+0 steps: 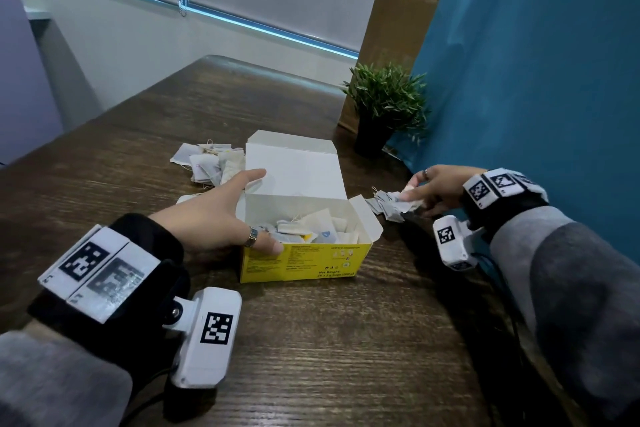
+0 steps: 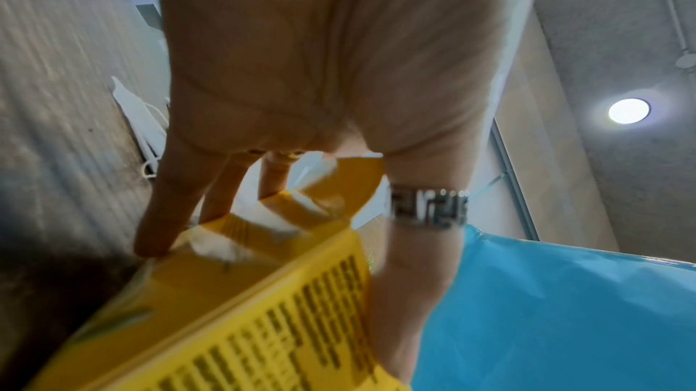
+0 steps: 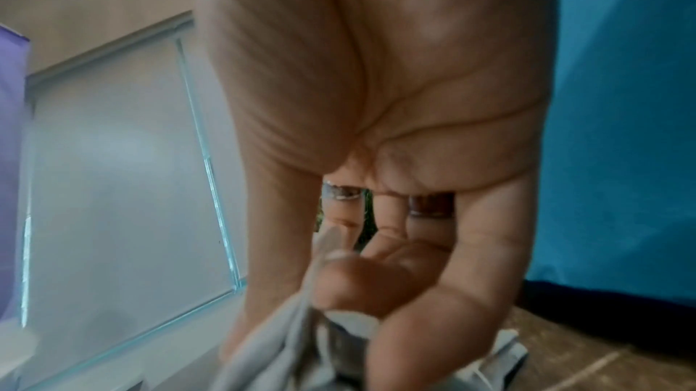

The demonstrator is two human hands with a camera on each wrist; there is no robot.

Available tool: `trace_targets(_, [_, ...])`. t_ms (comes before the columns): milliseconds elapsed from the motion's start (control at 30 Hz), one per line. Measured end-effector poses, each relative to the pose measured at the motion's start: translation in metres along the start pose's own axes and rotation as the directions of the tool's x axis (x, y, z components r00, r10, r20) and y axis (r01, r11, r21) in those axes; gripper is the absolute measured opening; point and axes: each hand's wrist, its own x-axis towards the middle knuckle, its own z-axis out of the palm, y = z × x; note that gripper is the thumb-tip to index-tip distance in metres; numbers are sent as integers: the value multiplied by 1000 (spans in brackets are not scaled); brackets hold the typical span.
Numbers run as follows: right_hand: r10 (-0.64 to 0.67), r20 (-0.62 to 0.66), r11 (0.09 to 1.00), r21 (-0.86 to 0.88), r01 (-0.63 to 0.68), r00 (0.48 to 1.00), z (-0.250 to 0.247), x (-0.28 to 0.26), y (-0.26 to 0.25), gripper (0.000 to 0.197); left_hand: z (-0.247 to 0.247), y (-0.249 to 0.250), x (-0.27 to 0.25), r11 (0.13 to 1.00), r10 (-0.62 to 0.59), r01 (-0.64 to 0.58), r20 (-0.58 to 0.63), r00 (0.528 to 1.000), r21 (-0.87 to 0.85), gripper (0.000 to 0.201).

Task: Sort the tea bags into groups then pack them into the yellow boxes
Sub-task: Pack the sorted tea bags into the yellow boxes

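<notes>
An open yellow box (image 1: 304, 263) stands mid-table with its white lid up and several tea bags (image 1: 318, 229) inside. My left hand (image 1: 263, 210) grips the box's left end, thumb on the front edge and fingers reaching along the far side toward the lid. The left wrist view shows those fingers (image 2: 165, 204) touching the box's yellow flap (image 2: 263, 323). Right of the box lies a grey pile of tea bags (image 1: 391, 204). My right hand (image 1: 415, 191) pinches a bunch of them; its thumb (image 3: 357, 281) presses these tea bags (image 3: 278, 338) against the fingers.
Another heap of tea bags (image 1: 207, 163) lies behind the box on the left, and one more (image 1: 187, 199) peeks out under my left hand. A potted plant (image 1: 384, 104) stands at the back right beside a blue wall (image 1: 536, 80). The wooden table (image 1: 311, 340) is bare in front.
</notes>
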Motion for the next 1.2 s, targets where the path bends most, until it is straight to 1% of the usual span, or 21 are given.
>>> trace_targets(67, [1, 24, 998, 63, -2, 1000, -5, -1, -2, 29, 0, -1, 0, 1000, -9, 10, 9, 1000, -28, 115])
trace_targets(133, [5, 45, 992, 128, -10, 999, -6, 1, -2, 27, 0, 0, -1, 999, -11, 11, 7, 1000, -37, 118])
trace_targets(167, [14, 30, 988, 152, -18, 999, -4, 2, -1, 28, 0, 0, -1, 1000, -12, 12, 2, 1000, -29, 116])
trace_targets(267, [112, -121, 975, 205, -86, 986, -1, 18, 10, 37, 1, 3, -2, 1000, -14, 14, -7, 1000, -10, 113])
trace_targets(333, [206, -215, 975, 132, -180, 955, 3, 30, 17, 50, 1, 5, -4, 1000, -19, 19, -11, 1000, -12, 112])
trace_targets(400, [206, -283, 974, -36, -225, 937, 6, 37, 21, 47, 1, 8, -6, 999, -33, 33, -14, 999, -22, 110])
trace_targets(467, [163, -268, 967, -146, -207, 949, 9, 44, 21, 43, 1, 9, -9, 999, -44, 43, -18, 999, -17, 110])
trace_targets(567, [122, -240, 983, -102, -150, 963, 15, 46, 17, 36, 1, 13, -11, 997, -74, 74, -23, 997, -17, 110])
trace_targets(633, [96, -268, 990, -70, -119, 958, 19, 42, 15, 28, 2, 18, -14, 994, -103, 103, -14, 995, -27, 106])
trace_targets(700, [60, -321, 996, -47, -79, 945, 22, 37, 12, 26, 2, 19, -16, 994, -110, 109, -21, 994, -28, 104])
trace_targets(767, [-24, -435, 999, -43, 6, 900, 21, 33, 8, 26, 3, 18, -16, 994, -108, 107, -30, 994, -27, 104])
trace_targets(833, [-88, -552, 995, -11, 99, 829, 11, 31, 3, 36, 3, 18, -15, 994, -106, 105, -22, 994, -31, 105])
trace_targets(867, [-79, -554, 990, 57, 132, 829, 5, 28, 0, 41, 3, 19, -15, 994, -102, 101, -20, 995, -36, 105])
trace_targets(900, [-59, -500, 976, 154, 155, 864, 0, 25, -3, 44, 3, 19, -15, 995, -99, 98, -20, 995, -34, 104])
trace_targets(967, [-71, -302, 912, 366, 185, 951, -5, 18, -6, 41, 2, 18, -14, 996, -83, 83, -18, 996, -20, 105])
trace_targets(1000, [-88, -212, 891, 420, 172, 973, -4, 14, -6, 35, 2, 17, -13, 997, -76, 76, -17, 997, -22, 105])
trace_targets(1033, [-86, -136, 900, 415, 135, 987, -3, 10, -6, 31, 2, 15, -13, 997, -66, 66, -15, 998, -27, 106])
trace_targets(1100, [-64, -32, 966, 248, 70, 997, 4, 8, -1, 33, 1, 12, -11, 999, -37, 36, -11, 999, -20, 107])
trace_targets(1133, [-32, -10, 992, 118, 33, 999, 9, 7, 2, 28, 1, 11, -11, 999, -28, 28, -9, 1000, -18, 108])
trace_targets(1167, [-5, -15, 1000, -15, 5, 1000, 13, 7, 5, 23, 0, 10, -10, 999, -26, 26, -8, 1000, -21, 109])
trace_targets(1200, [14, -32, 993, -118, -17, 999, 17, 9, 8, 23, 0, 9, -9, 999, -25, 25, -7, 1000, -26, 109])
